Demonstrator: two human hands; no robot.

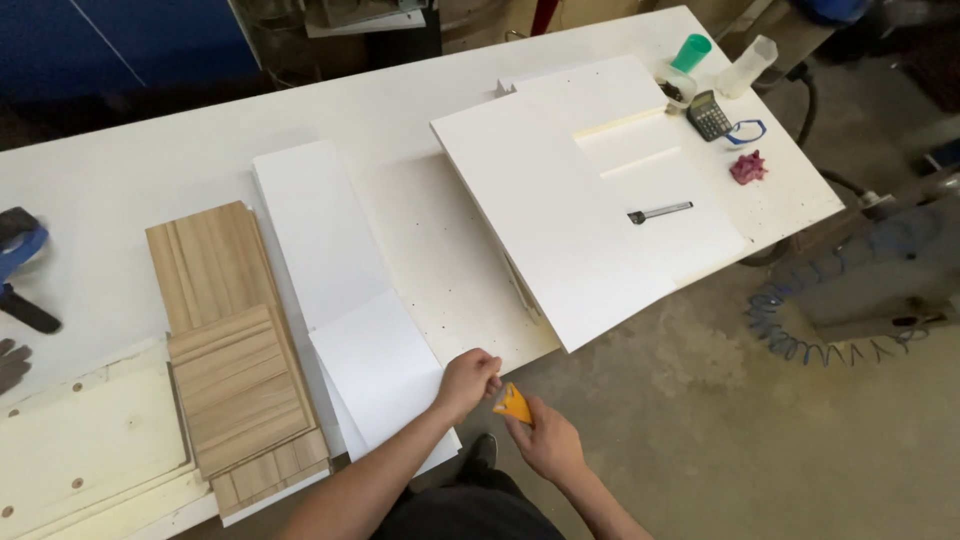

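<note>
Your right hand (pixel 548 443) holds a small orange wedge-shaped tool (pixel 514 404), its grip closed around the lower part so the pointed end sticks up toward your left hand (pixel 468 380). Your left hand hovers just beside that tool, fingers curled into a loose fist at the near edge of the white surface (pixel 440 250); you cannot tell whether it pinches anything. Both hands sit off the surface's near edge, over the bare concrete floor (pixel 700 400). Just left of your left hand lie flat white panels (pixel 345 290), smooth and matte, stacked and fanned, the nearest overhanging the edge. Further left rest grooved wooden boards (pixel 230 340) with a pale grain. To the far right a large white board (pixel 570 200) lies tilted, its corner jutting past the edge, with a dark pen-like tool (pixel 660 212) on it. Between the panels and that board the surface is speckled and open.
</note>
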